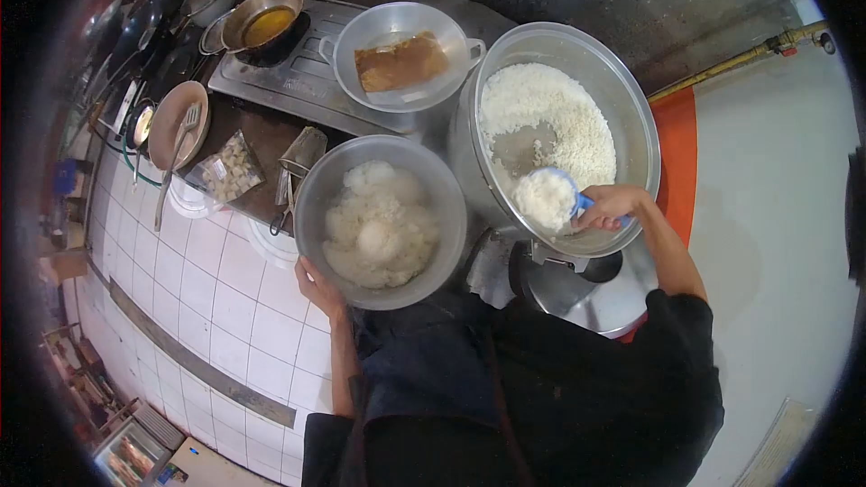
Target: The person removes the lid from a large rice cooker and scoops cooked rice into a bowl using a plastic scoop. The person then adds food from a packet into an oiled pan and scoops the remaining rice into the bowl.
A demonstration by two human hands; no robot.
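Note:
My right hand (610, 208) is closed round the handle of a blue scoop (577, 191), which is heaped with white rice (543, 198). Below the scoop stands a large metal pot (642, 140), with cooked rice (586, 117) piled along its far and right sides and bare metal showing in the middle. At my front, my left hand (319, 290) grips the near left side of a metal basin (449, 243). Mounds of rice (379, 230) lie in that basin. Some fingers of the left hand are hidden under the basin.
Behind the basin, a two-handled pan (401, 99) holds a brown sheet. A frying pan with yellow oil (268, 25) stands on the stove (298, 81). Farther left are a bag of pale cubes (231, 169) and a bowl (165, 131) with a slotted spatula (185, 126). A wall (776, 216) bounds the right.

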